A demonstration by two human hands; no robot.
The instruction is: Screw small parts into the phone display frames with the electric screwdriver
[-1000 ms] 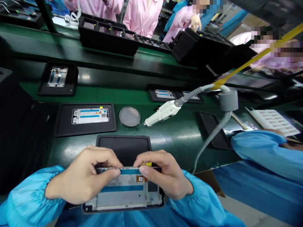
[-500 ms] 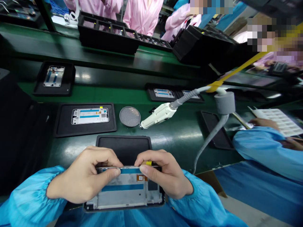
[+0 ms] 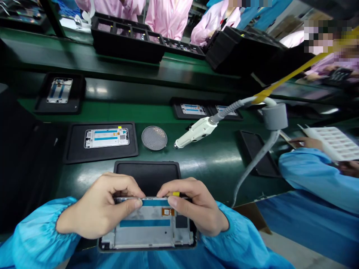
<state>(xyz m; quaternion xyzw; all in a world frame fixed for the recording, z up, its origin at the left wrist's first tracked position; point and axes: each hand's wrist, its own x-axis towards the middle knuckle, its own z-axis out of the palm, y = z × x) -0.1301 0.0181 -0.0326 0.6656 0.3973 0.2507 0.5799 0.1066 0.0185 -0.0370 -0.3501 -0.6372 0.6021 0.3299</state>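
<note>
Close to my body, a phone frame (image 3: 146,235) with blue strips, an orange flex cable (image 3: 168,212) and a yellow tab lies tilted over a black tray (image 3: 146,171). My left hand (image 3: 102,209) pinches its far edge left of the middle, thumb on the inner face and fingertips behind. On the same edge, my right hand (image 3: 196,205) pinches right of the middle, beside the yellow tab (image 3: 176,194). The fingertips of both hands are a short way apart. Parts of the frame's upper corners are hidden by my hands.
A white electric screwdriver (image 3: 195,132) hangs from a yellow strap beyond my right hand, near a round screw dish (image 3: 154,138). Another phone frame (image 3: 106,138) rests in a tray at left. At right, a co-worker's sleeve (image 3: 308,168) reaches beside a black tray (image 3: 258,153).
The hanging screwdriver has swung slightly to the right. My right fingertips have shifted a little along the frame's edge. My left hand has stayed nearly still.
</note>
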